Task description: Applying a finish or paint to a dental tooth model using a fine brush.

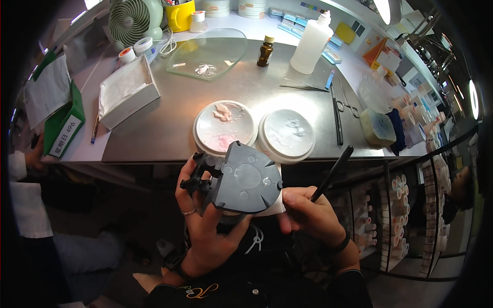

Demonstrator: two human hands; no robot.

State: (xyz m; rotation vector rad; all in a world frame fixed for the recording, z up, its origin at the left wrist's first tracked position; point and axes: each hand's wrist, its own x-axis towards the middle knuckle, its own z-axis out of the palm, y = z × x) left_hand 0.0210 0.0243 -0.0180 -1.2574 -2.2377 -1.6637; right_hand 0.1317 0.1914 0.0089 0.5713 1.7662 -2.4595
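Dark plastic articulator sits clasped in left hand's closed grip; right hand pinches a black tool.

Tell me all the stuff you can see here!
dark plastic device: 1, dark grey, held above the table edge
thin tool: 1, black, in the right hand
round dishes: 2, white, near table edge
glass plate: 1, clear, table back
small bottle: 1, brown, table back
squeeze bottle: 1, white, beside it
fan: 1, pale green, back left
left hand: holds device
right hand: holds tool
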